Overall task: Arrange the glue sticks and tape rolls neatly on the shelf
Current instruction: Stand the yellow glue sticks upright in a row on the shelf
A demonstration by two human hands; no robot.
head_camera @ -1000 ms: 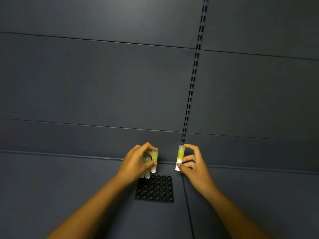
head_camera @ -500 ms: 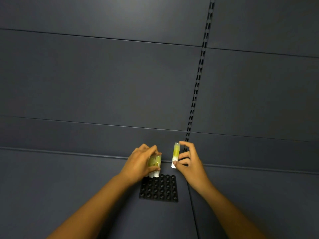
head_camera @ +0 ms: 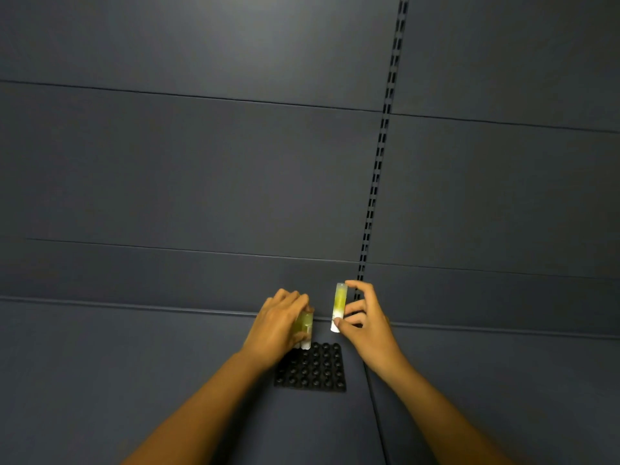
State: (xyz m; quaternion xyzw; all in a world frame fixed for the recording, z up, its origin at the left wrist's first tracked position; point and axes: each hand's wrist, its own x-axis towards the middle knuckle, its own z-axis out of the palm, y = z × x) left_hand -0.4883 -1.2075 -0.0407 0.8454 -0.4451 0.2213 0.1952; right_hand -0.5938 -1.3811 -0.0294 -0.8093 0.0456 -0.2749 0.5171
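A black studded tray [head_camera: 310, 372] lies flat just below and between the two hands — a slotted upright rail [head_camera: 379, 156] rises behind the right one, between dark wall panels [head_camera: 188, 169].

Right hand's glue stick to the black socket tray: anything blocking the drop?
Partly. The left hand and its bundle of glue sticks sit over the tray's far-left corner. The other sockets lie open below the right hand's single glue stick.
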